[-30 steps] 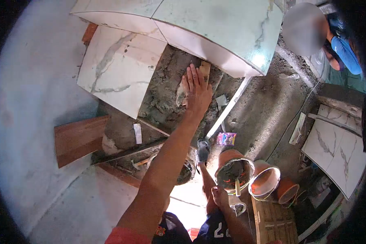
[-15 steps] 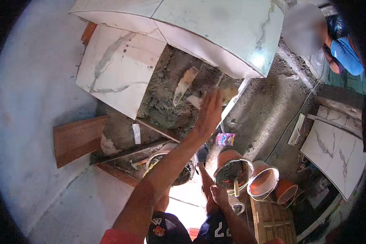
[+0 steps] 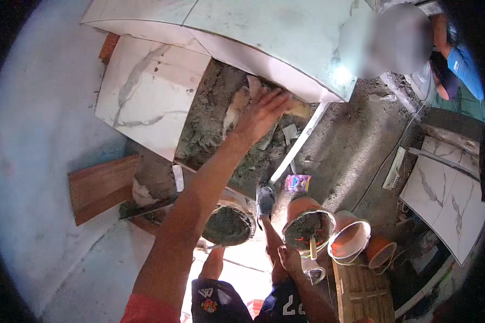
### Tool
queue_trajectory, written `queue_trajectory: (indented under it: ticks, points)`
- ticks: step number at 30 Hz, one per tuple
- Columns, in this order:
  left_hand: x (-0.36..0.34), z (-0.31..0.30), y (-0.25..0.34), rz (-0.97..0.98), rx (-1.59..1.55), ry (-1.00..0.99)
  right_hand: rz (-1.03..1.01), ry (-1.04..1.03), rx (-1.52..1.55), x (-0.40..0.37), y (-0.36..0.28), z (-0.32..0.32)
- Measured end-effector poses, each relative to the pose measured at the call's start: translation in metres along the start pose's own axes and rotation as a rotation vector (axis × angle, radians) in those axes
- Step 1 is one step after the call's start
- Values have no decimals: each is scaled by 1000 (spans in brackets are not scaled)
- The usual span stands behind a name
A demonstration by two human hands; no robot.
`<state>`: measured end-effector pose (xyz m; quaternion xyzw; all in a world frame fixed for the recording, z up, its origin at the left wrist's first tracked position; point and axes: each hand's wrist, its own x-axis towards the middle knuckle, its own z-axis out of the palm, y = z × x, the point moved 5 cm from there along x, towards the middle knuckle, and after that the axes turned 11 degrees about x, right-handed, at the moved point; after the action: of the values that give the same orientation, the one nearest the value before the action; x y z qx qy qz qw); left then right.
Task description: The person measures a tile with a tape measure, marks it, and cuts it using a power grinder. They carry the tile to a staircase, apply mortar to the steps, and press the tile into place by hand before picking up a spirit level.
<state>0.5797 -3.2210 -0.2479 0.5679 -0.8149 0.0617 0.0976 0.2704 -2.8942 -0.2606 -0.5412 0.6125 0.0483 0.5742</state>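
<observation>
My left hand (image 3: pixel 264 114) reaches out with its fingers stretched over broken tile pieces in the wet mortar (image 3: pixel 199 129). A tan piece (image 3: pixel 299 108) lies by its fingertips, under the edge of the pale tiled ledge (image 3: pixel 264 32). Left of the hand, a whitish broken piece (image 3: pixel 232 110) lies on the mortar. A long white strip (image 3: pixel 299 142) slants down from the ledge corner. My right hand (image 3: pixel 290 259) rests near my knee, its fingers too unclear to read. Beside it, a handle (image 3: pixel 313 248) sticks out of a mortar bucket (image 3: pixel 309 226).
Another mortar bucket (image 3: pixel 229 225) stands between my left arm and my foot. Empty-looking buckets (image 3: pixel 349 239) are at the right. A marble-pattern tile (image 3: pixel 145 97) adjoins the mortar. A brown board (image 3: pixel 102 188) leans at left. Another person (image 3: pixel 465 70) is at upper right.
My left hand has moved up and left, away from the strip's lower side, and its fingers are more spread. The view has shifted slightly. My right hand stays by my knee.
</observation>
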Motion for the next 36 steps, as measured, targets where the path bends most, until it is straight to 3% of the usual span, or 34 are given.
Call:
queue_trajectory:
  ticks: [2,3,6,8,10,11,12,13,14,15,16,18,20,22,24,25,26,28,29,31,36]
  points:
    - [-7,4,-20,-279,-338,98,-34,5,24,-1,1,3]
    - [-6,9,-19,-266,-151,-12,-19,10,13,-2,-1,2]
    - [0,-27,4,-105,-121,116,-41,-10,-38,1,2,4]
    - [7,-47,29,-34,-146,63,-64,-33,-82,1,20,10]
    - [17,-66,36,41,-165,11,303,34,1312,6,57,26]
    - [19,-70,35,70,-309,-158,139,138,1313,18,14,-3]
    - [14,-67,37,98,-453,-334,-80,364,730,36,-33,-40]
    - [13,-56,36,137,-472,-346,-346,538,255,58,-30,-68]
    - [14,-54,30,137,-478,-358,-139,398,431,76,-101,-94]
    - [20,-54,23,110,-664,-455,-193,407,756,89,-196,-118]
    - [28,-54,16,82,-846,-543,-376,515,797,117,-213,-128]
    - [37,-48,6,18,-985,-615,-362,238,977,161,-242,-138]
    - [40,-31,-5,-98,-1100,-645,-408,190,980,193,-248,-145]
    - [38,-24,-16,-122,-1076,-573,-446,149,977,214,-251,-143]
    - [27,-31,-47,-657,-932,-119,-374,167,1188,232,-253,-131]
    - [18,-33,-54,-836,-726,-160,-391,129,1285,244,-253,-126]
    - [10,-31,-50,-831,-728,-161,-393,134,1287,251,-257,-122]
    - [-10,-35,-48,-810,-261,-79,-315,162,1384,269,-258,-109]
    - [-19,-24,-49,-809,-261,-87,-356,146,1467,281,-260,-103]
    - [-23,-12,-44,-589,-13,-83,-365,182,1445,287,-263,-99]
    - [-34,2,-52,-554,52,-168,-391,213,1329,292,-275,-100]
